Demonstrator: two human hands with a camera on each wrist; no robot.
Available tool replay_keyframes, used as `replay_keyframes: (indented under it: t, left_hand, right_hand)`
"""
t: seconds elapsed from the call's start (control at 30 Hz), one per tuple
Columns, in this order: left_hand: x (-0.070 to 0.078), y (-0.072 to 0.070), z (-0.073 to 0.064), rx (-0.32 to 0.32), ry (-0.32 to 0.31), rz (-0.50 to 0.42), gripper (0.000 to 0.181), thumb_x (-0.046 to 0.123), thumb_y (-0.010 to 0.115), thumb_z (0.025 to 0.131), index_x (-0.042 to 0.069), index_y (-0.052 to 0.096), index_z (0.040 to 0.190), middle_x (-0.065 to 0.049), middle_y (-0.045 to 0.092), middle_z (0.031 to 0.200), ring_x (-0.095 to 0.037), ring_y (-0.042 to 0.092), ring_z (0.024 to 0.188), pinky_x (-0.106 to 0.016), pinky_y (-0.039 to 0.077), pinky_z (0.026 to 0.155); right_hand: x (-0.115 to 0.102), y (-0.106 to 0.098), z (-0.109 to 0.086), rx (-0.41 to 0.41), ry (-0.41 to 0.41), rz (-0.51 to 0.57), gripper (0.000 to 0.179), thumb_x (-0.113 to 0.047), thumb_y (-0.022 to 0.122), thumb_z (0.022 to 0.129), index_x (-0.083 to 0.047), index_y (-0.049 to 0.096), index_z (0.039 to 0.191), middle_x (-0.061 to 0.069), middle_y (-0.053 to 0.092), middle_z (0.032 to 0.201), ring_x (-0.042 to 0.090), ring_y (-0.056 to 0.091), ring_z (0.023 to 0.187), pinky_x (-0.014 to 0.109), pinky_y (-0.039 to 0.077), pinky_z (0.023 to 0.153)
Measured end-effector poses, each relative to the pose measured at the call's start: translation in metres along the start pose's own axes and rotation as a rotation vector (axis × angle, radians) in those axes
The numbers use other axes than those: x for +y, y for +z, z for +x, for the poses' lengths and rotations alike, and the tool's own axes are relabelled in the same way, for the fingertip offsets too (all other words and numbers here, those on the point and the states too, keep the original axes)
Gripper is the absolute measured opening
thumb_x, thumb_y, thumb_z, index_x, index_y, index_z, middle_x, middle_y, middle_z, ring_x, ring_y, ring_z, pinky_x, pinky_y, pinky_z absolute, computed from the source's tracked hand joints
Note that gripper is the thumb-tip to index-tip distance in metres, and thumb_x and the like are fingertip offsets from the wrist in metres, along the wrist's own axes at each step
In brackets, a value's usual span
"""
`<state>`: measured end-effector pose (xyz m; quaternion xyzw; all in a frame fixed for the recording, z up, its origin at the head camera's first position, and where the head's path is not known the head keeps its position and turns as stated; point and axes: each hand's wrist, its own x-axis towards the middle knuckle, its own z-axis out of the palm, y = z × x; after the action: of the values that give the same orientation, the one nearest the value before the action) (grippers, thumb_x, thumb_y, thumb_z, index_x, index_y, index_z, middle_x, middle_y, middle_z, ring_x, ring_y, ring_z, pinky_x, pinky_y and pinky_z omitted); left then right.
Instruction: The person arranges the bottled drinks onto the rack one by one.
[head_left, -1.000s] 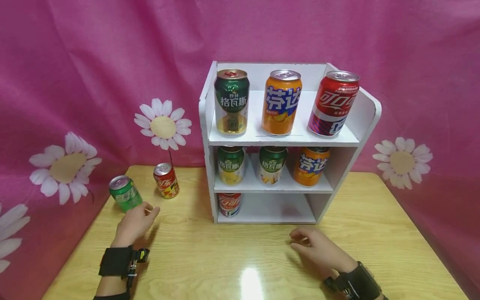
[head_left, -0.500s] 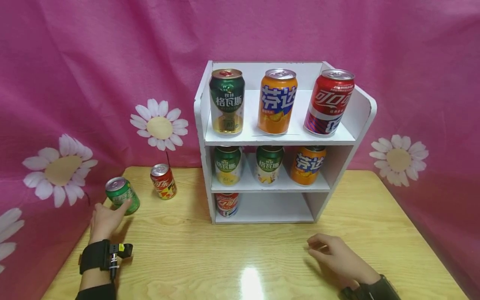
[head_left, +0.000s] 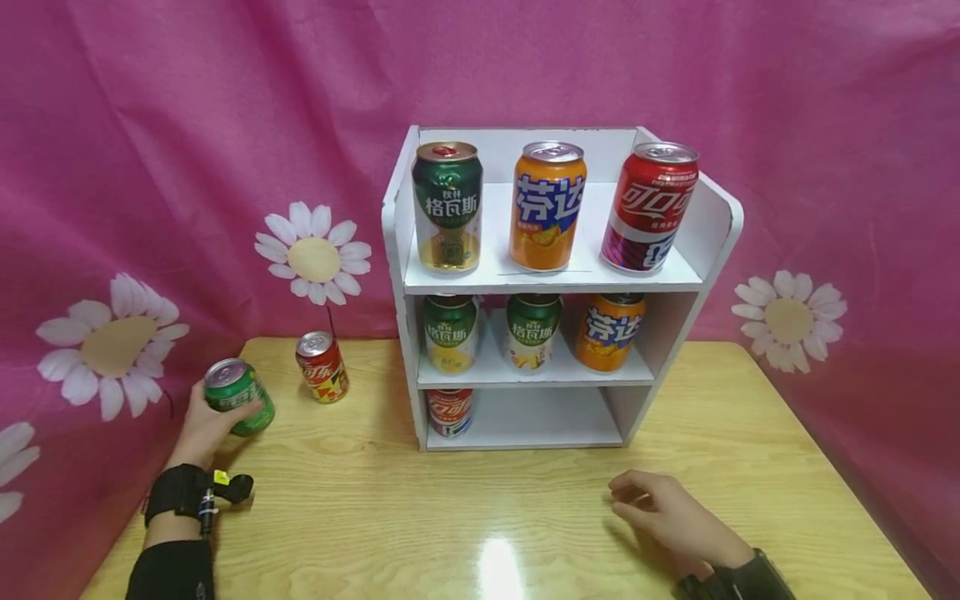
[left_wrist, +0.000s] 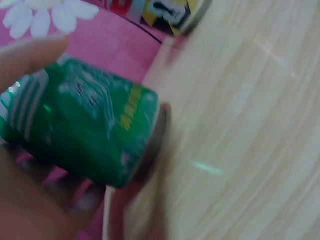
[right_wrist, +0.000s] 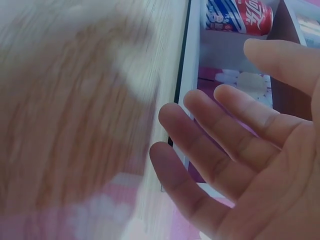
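My left hand grips a green soda can at the table's left edge. In the left wrist view the thumb lies along one side of the green can and the fingers bend round the other. A small red and yellow cola can stands to the right of it, untouched. My right hand holds nothing; it hovers over the table in front of the shelf, fingers loosely bent. The right wrist view shows those fingers spread, with a red and blue can on the shelf beyond.
A white three-tier shelf stands mid-table. Its top holds a green-gold can, an orange can and a red can. Two green cans and an orange one fill the middle; a red can stands bottom left.
My left hand has moved left and round the green can, and now grips it. My right hand has shifted slightly right. The head view has shifted a little.
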<state>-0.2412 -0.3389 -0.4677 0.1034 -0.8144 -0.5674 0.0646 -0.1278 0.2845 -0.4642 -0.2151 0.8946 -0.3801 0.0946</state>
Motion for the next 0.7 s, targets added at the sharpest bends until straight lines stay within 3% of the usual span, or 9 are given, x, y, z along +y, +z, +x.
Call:
replay_keyframes:
  t: [0.13, 0.27, 0.37, 0.47, 0.6, 0.7]
  left_hand:
    - [-0.005, -0.005, 0.009, -0.079, 0.032, 0.033, 0.09, 0.017, 0.071, 0.085, -0.004, 0.006, 0.145, -0.022, 0.033, 0.132, -0.024, 0.039, 0.112, -0.047, 0.03, 0.099]
    - [-0.008, -0.011, 0.014, -0.128, 0.062, -0.021, 0.084, 0.011, 0.069, 0.086, 0.001, 0.01, 0.144, 0.0, 0.04, 0.12, -0.002, 0.041, 0.098, -0.025, 0.033, 0.092]
    - [-0.008, -0.014, 0.013, -0.157, 0.089, -0.052, 0.085, 0.007, 0.069, 0.084, 0.006, 0.01, 0.145, 0.011, 0.039, 0.114, 0.003, 0.039, 0.097, -0.018, 0.032, 0.086]
    - [-0.009, -0.015, 0.012, -0.17, 0.109, -0.028, 0.089, 0.006, 0.07, 0.083, 0.003, 0.007, 0.146, 0.003, 0.039, 0.118, 0.003, 0.039, 0.097, -0.018, 0.033, 0.085]
    - [-0.009, -0.016, 0.014, -0.173, 0.097, 0.056, 0.094, 0.011, 0.071, 0.083, -0.004, 0.003, 0.146, -0.017, 0.036, 0.128, 0.001, 0.039, 0.095, -0.022, 0.035, 0.083]
    - [-0.007, -0.015, 0.015, -0.176, 0.102, 0.098, 0.094, 0.015, 0.072, 0.084, -0.005, 0.005, 0.145, -0.023, 0.035, 0.131, 0.001, 0.04, 0.094, -0.024, 0.036, 0.083]
  right_hand:
    - [0.0, 0.0, 0.0, 0.002, 0.002, 0.008, 0.026, -0.025, 0.06, 0.094, -0.003, 0.063, 0.108, 0.005, 0.065, 0.104, 0.013, 0.062, 0.09, 0.029, 0.052, 0.075]
    - [-0.001, 0.001, 0.0, -0.003, -0.01, 0.02, 0.028, -0.025, 0.061, 0.094, -0.001, 0.062, 0.108, 0.007, 0.065, 0.102, 0.012, 0.062, 0.09, 0.029, 0.052, 0.075]
    - [-0.002, 0.0, 0.001, -0.008, -0.009, 0.019, 0.029, -0.026, 0.061, 0.094, -0.001, 0.061, 0.109, 0.007, 0.065, 0.101, 0.011, 0.062, 0.089, 0.028, 0.052, 0.075]
    - [-0.001, 0.001, 0.001, -0.011, -0.004, 0.017, 0.029, -0.026, 0.061, 0.094, -0.002, 0.062, 0.109, 0.006, 0.065, 0.102, 0.011, 0.062, 0.09, 0.028, 0.052, 0.076]
    - [0.001, 0.001, 0.001, -0.016, 0.003, 0.019, 0.029, -0.027, 0.061, 0.094, -0.003, 0.062, 0.11, 0.005, 0.065, 0.102, 0.011, 0.062, 0.09, 0.029, 0.052, 0.076]
    - [0.001, 0.002, 0.001, -0.015, 0.0, 0.019, 0.028, -0.026, 0.06, 0.094, -0.003, 0.062, 0.109, 0.003, 0.065, 0.101, 0.01, 0.062, 0.089, 0.028, 0.052, 0.075]
